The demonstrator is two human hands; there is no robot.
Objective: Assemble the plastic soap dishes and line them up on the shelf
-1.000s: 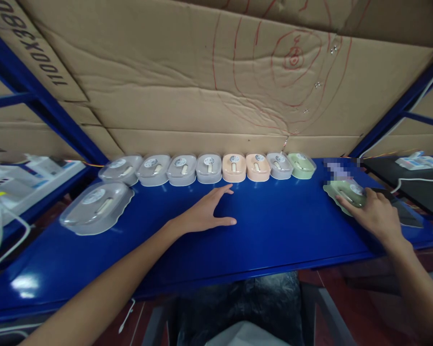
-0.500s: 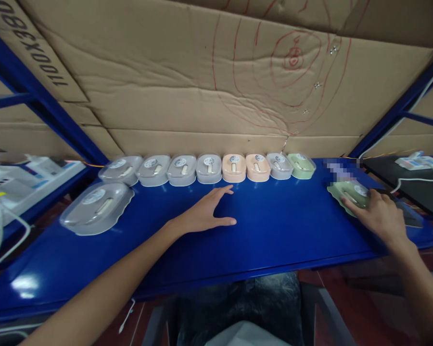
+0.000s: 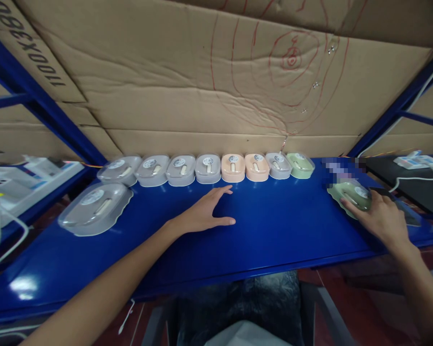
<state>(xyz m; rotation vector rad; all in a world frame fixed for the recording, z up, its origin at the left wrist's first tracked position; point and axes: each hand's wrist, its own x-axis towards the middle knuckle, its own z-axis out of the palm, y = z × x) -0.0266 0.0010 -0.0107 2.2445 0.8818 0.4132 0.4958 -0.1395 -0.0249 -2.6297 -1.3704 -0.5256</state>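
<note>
My left hand (image 3: 198,214) rests over the middle of the blue table, thumb and fingers spread, holding nothing. Its fingertips come close to a peach plastic box (image 3: 233,168) with a clear lid. At the right, my right hand (image 3: 384,216) grips a green lidded plastic box (image 3: 353,196), thumb on the near left side and fingers at the right; part of the box is hidden by the hand. A row of similar boxes stands along the back: several grey ones (image 3: 181,172), a second peach one (image 3: 257,168) and a green one (image 3: 300,166). Another grey box (image 3: 95,209) sits at the left front.
A cardboard wall (image 3: 159,86) with red drawn rings closes the back of the blue table (image 3: 274,230). Blue frame posts stand on both sides. White racks with cables (image 3: 32,192) lie at far left. A dark board (image 3: 414,182) with a white device (image 3: 418,161) is at right.
The view has shifted very slightly. Both hands and the boxes stay in nearly the same places, with the right hand still on the green box.
</note>
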